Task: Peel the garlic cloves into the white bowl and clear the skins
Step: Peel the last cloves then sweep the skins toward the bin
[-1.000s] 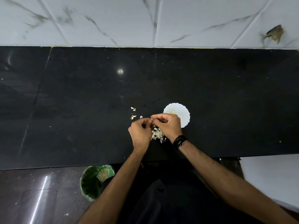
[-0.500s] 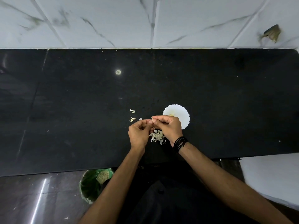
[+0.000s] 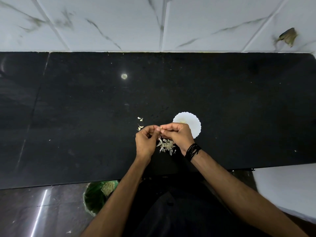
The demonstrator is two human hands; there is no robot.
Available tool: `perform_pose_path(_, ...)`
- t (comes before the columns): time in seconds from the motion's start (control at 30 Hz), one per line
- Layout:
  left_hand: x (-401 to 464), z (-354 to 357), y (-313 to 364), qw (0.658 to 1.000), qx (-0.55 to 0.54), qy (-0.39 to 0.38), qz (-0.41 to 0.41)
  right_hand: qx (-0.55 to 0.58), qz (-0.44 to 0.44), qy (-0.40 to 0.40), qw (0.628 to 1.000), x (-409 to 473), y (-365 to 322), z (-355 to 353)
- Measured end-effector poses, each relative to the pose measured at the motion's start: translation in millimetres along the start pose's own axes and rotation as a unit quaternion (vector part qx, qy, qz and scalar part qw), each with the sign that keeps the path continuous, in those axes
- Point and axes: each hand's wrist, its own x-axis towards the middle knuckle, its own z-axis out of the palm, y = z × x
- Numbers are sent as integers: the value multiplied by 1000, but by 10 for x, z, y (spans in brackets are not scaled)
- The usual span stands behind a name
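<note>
Pale clove, seemingly between pinching hands

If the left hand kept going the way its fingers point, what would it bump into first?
Most likely the right hand, whose fingers meet the left hand around a small garlic clove. The white bowl lies beyond, though depth is hard to judge.
</note>
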Motion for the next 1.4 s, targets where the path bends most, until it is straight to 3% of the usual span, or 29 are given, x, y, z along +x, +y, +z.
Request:
perform_pose_path(0.47, 53, -22, -25, 998, -19, -58, -29, 18, 10, -11, 1000, 8, -6, -9)
perform_pose_path(0.83, 44, -27, -78, 999, 42, -9, 26, -83, -9, 25, 996, 0, 55, 3)
perform_pose_path(1.07, 30, -138, 22, 997, -44, -68, 5, -80, -2, -11, 997, -22, -82, -23)
perform_pose_path(1.4, 31, -147, 40, 994, -57, -93, 1, -109, 6, -40, 993, -20, -135, -106)
